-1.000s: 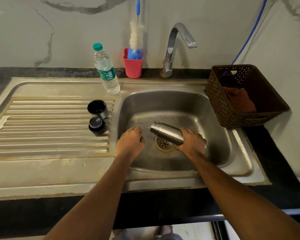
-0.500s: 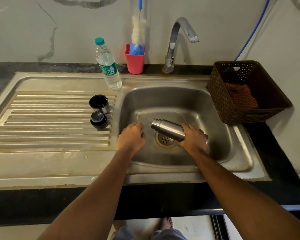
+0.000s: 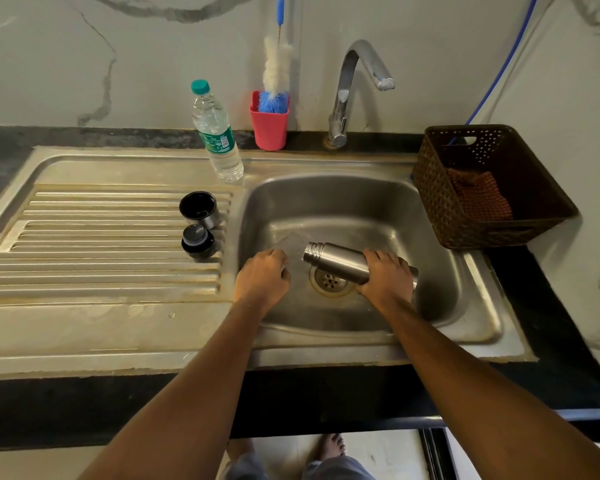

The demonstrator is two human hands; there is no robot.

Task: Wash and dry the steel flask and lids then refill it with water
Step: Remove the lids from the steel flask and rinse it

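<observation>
At centre frame, the right hand (image 3: pixel 385 275) is clamping its fingers round the steel flask (image 3: pixel 336 261) and covering its lower body. The left hand (image 3: pixel 262 277) is curling its fingers under, so I cannot tell whether it is holding anything.

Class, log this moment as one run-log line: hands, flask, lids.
right hand: grips steel flask, lying over drain, mouth leftward | left hand: curled beside mouth, nothing seen held | cup lid, stopper: on drainboard

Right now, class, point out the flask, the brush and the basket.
flask (image 3: pixel 340 261): head view, steel body.
brush (image 3: pixel 275 64): head view, white bristles.
basket (image 3: pixel 430 188): head view, left wall.
</observation>
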